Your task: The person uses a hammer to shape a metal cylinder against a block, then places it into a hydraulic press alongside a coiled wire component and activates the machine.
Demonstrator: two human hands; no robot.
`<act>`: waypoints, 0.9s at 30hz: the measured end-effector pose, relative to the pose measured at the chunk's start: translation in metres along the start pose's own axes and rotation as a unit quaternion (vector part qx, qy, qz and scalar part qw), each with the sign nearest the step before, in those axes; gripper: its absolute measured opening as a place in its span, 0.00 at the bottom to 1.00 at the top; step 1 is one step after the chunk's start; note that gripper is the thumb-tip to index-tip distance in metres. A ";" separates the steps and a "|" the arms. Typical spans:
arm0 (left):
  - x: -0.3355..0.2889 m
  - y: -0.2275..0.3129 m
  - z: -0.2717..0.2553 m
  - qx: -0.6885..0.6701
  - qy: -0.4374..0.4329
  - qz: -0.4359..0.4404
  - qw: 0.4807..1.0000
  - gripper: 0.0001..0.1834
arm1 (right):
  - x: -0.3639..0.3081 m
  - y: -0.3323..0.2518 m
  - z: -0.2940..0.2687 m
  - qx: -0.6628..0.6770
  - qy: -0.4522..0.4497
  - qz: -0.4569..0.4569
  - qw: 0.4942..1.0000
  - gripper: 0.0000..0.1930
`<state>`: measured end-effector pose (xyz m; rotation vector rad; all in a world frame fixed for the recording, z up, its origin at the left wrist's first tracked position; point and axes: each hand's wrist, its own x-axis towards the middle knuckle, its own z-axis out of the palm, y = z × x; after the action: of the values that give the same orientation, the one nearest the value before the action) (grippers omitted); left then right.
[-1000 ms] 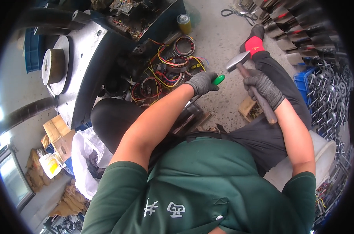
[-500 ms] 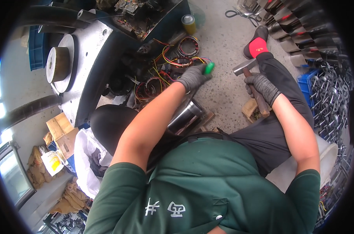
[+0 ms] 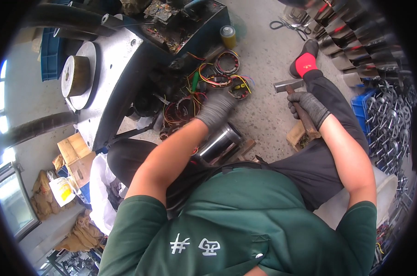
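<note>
My right hand (image 3: 309,106), in a grey glove, grips the wooden handle of a hammer (image 3: 301,109) above my thigh. The hammer's metal head points up and to the left. My gloved left hand (image 3: 217,109) is smeared by motion above a shiny metal cylinder (image 3: 223,140); its fingers do not show clearly. Just beyond it lie wire-wound stator rings (image 3: 227,63) with red, yellow and black leads. A slim green object (image 3: 195,82), apart from the hand, stands among the wires.
At the left looms a machine with a pale metal plate (image 3: 112,55). A yellow can (image 3: 227,37) and scissors (image 3: 289,27) are on the floor ahead. On the right are stacked metal sleeves (image 3: 351,46) and a blue crate (image 3: 362,108) beside many metal parts. A wooden block (image 3: 296,134) lies near my knee.
My left hand has drawn back, down and left. The green object it held is now among the wires, out of the hand. My right hand keeps the hammer in nearly the same place.
</note>
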<state>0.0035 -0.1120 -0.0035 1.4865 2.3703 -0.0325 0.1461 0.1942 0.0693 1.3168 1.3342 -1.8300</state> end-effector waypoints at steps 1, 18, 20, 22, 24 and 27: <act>-0.012 0.009 0.040 -0.099 -0.025 0.113 0.988 0.14 | -0.001 -0.003 0.005 0.000 -0.001 -0.001 1.000 0.09; 0.071 0.036 0.075 -0.314 -0.197 -0.029 0.928 0.28 | -0.004 -0.012 -0.003 -0.060 -0.017 -0.064 0.996 0.12; 0.078 0.031 0.072 -0.387 -0.129 -0.096 0.908 0.27 | -0.005 -0.017 -0.005 -0.065 -0.004 -0.087 0.994 0.10; 0.090 0.033 0.066 -0.401 -0.116 -0.137 0.898 0.28 | -0.003 -0.023 -0.010 -0.062 0.001 -0.094 0.994 0.13; 0.096 0.042 0.064 -0.423 -0.094 -0.175 0.884 0.29 | -0.001 -0.024 -0.016 -0.050 0.002 -0.083 0.995 0.20; 0.091 0.055 0.067 -0.495 -0.019 -0.280 0.822 0.33 | -0.004 -0.029 -0.017 -0.023 -0.002 -0.108 0.994 0.10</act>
<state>0.0341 -0.0210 -0.0844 0.2804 2.1015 0.8714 0.1311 0.2205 0.0838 1.1837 1.5593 -1.9279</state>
